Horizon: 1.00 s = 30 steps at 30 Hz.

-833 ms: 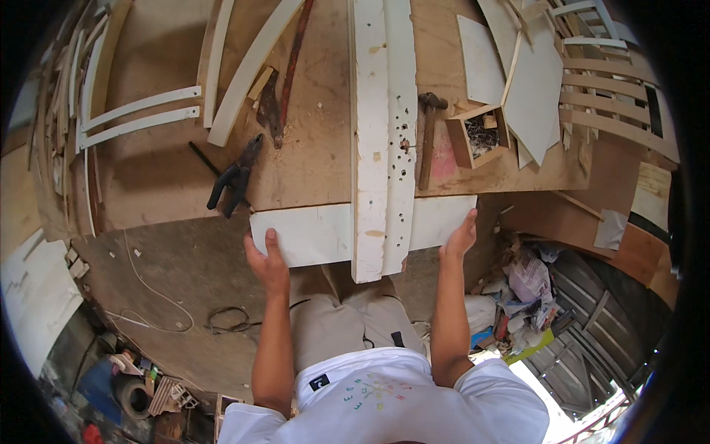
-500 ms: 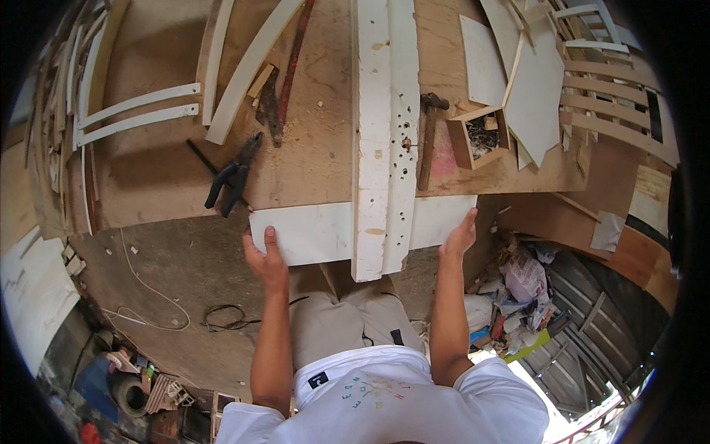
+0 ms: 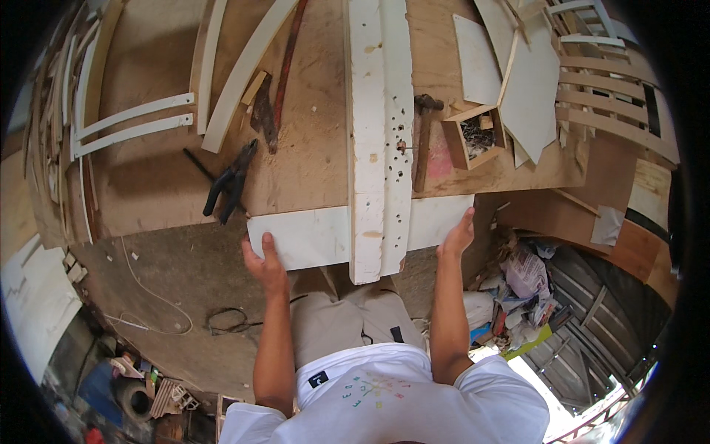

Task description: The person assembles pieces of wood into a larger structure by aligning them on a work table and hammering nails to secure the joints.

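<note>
A flat white board point(image 3: 303, 237) lies crosswise at the near edge of the plywood workbench point(image 3: 318, 148). My left hand point(image 3: 262, 259) grips its left end, thumb on top. My right hand point(image 3: 457, 235) presses against its right end with fingers extended. A long white painted plank point(image 3: 381, 133) with several drilled holes lies lengthwise over the board and overhangs the bench edge between my hands.
Black pliers point(image 3: 231, 181) lie left of the plank, a hammer point(image 3: 423, 140) and a small wooden box of nails point(image 3: 473, 133) right of it. Curved white slats point(image 3: 133, 122) and wood offcuts sit at the left. Cable point(image 3: 159, 300) and clutter lie on the floor.
My hands and the white board have stayed nearly in place; the left hand has shifted slightly along the board's left end.
</note>
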Each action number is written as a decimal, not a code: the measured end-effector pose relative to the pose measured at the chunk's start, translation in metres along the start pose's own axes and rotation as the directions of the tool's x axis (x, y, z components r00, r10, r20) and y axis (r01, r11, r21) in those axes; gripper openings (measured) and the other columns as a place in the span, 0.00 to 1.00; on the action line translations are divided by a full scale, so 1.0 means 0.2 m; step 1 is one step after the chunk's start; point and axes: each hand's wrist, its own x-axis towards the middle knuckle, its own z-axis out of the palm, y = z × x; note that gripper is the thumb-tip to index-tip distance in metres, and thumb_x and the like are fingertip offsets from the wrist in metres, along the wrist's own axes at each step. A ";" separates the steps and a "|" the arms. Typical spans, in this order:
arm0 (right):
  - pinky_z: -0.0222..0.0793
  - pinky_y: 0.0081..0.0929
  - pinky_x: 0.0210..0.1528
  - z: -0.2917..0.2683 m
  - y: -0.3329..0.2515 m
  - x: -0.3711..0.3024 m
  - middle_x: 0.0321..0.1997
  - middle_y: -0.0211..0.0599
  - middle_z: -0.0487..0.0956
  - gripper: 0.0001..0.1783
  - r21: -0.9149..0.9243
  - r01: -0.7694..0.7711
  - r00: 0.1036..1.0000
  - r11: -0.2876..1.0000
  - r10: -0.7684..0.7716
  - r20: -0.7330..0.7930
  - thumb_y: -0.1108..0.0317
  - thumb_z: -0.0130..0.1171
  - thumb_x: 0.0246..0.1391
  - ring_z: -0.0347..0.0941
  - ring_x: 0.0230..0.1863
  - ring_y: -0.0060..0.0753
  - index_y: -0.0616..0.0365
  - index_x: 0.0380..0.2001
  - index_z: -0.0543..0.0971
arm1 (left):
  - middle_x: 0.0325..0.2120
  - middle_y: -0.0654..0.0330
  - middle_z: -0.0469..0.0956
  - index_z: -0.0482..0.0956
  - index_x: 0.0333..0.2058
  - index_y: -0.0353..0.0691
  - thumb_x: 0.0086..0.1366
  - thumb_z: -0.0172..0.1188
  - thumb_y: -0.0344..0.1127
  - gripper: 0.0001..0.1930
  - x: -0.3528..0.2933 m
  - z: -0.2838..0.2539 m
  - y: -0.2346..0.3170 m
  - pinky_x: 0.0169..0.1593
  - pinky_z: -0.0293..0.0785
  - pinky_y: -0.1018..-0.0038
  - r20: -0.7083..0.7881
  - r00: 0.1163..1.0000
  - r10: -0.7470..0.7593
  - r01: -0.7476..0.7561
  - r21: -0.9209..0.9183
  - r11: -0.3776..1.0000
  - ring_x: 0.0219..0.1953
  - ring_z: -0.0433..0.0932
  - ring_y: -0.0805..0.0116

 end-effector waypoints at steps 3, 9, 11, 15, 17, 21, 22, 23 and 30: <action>0.72 0.34 0.56 -0.02 0.03 0.04 0.53 0.45 0.80 0.37 -0.008 -0.003 1.000 1.000 0.003 0.003 0.41 0.52 0.68 0.77 0.51 0.37 0.71 0.55 0.74 | 0.47 0.55 0.77 0.72 0.54 0.30 0.71 0.61 0.46 0.24 0.00 0.01 0.01 0.56 0.68 0.69 0.009 1.000 -0.008 0.009 -0.062 0.998 0.49 0.74 0.67; 0.72 0.33 0.54 -0.03 0.05 0.04 0.51 0.43 0.80 0.35 0.025 -0.012 0.999 1.000 0.011 0.033 0.41 0.52 0.68 0.77 0.49 0.36 0.69 0.52 0.75 | 0.47 0.55 0.76 0.71 0.54 0.31 0.71 0.62 0.46 0.25 -0.01 0.01 0.02 0.56 0.68 0.70 0.004 1.000 -0.021 0.022 -0.077 0.997 0.49 0.73 0.67; 0.72 0.32 0.54 -0.03 0.06 0.04 0.49 0.42 0.80 0.34 -0.002 -0.013 1.000 1.000 0.013 0.025 0.41 0.51 0.68 0.77 0.48 0.35 0.68 0.51 0.76 | 0.46 0.55 0.76 0.70 0.54 0.31 0.71 0.62 0.46 0.25 -0.01 0.00 0.02 0.55 0.68 0.70 0.006 0.999 -0.032 0.032 -0.074 0.997 0.48 0.73 0.68; 0.72 0.32 0.52 -0.03 0.06 0.04 0.48 0.40 0.80 0.34 0.012 -0.020 0.999 1.000 0.019 0.034 0.40 0.52 0.68 0.77 0.47 0.33 0.67 0.50 0.76 | 0.45 0.56 0.75 0.70 0.53 0.31 0.71 0.61 0.45 0.23 -0.01 0.01 0.01 0.55 0.69 0.70 0.001 0.999 -0.035 0.034 -0.132 0.991 0.48 0.73 0.68; 0.72 0.32 0.52 -0.03 0.06 0.05 0.48 0.40 0.80 0.34 -0.006 -0.032 0.999 0.999 0.032 0.013 0.40 0.51 0.68 0.77 0.46 0.33 0.67 0.50 0.76 | 0.45 0.56 0.75 0.71 0.52 0.32 0.71 0.61 0.44 0.22 -0.01 0.00 0.01 0.54 0.69 0.70 -0.006 0.999 -0.033 0.032 -0.127 0.991 0.47 0.73 0.68; 0.73 0.32 0.52 -0.03 0.06 0.05 0.48 0.41 0.80 0.34 -0.012 -0.035 0.999 0.999 0.035 -0.006 0.41 0.51 0.69 0.77 0.46 0.34 0.68 0.50 0.76 | 0.44 0.56 0.75 0.71 0.51 0.32 0.71 0.62 0.44 0.21 -0.01 0.02 0.04 0.54 0.70 0.70 -0.021 0.999 -0.028 0.025 -0.130 0.991 0.46 0.73 0.69; 0.73 0.32 0.52 -0.02 0.06 0.05 0.48 0.41 0.80 0.33 -0.004 -0.030 1.000 1.000 0.030 0.007 0.41 0.51 0.69 0.77 0.46 0.34 0.68 0.50 0.76 | 0.44 0.56 0.75 0.71 0.51 0.32 0.70 0.62 0.44 0.21 -0.01 0.03 0.04 0.53 0.70 0.70 -0.022 1.000 -0.021 0.018 -0.145 0.989 0.46 0.73 0.69; 0.73 0.32 0.52 -0.03 0.06 0.04 0.48 0.41 0.80 0.33 0.004 -0.024 1.000 1.000 0.024 0.020 0.41 0.51 0.69 0.77 0.46 0.34 0.67 0.50 0.76 | 0.44 0.56 0.75 0.71 0.51 0.32 0.70 0.62 0.44 0.22 -0.01 0.03 0.04 0.53 0.70 0.71 -0.025 0.999 -0.022 0.018 -0.153 0.988 0.46 0.73 0.69; 0.73 0.32 0.52 -0.03 0.05 0.03 0.49 0.41 0.80 0.34 -0.010 -0.018 0.999 1.000 0.018 0.027 0.41 0.51 0.69 0.77 0.46 0.34 0.68 0.50 0.75 | 0.42 0.57 0.76 0.72 0.50 0.31 0.70 0.61 0.45 0.21 -0.01 0.03 0.05 0.52 0.70 0.71 -0.032 0.999 -0.003 0.000 -0.109 0.994 0.44 0.74 0.69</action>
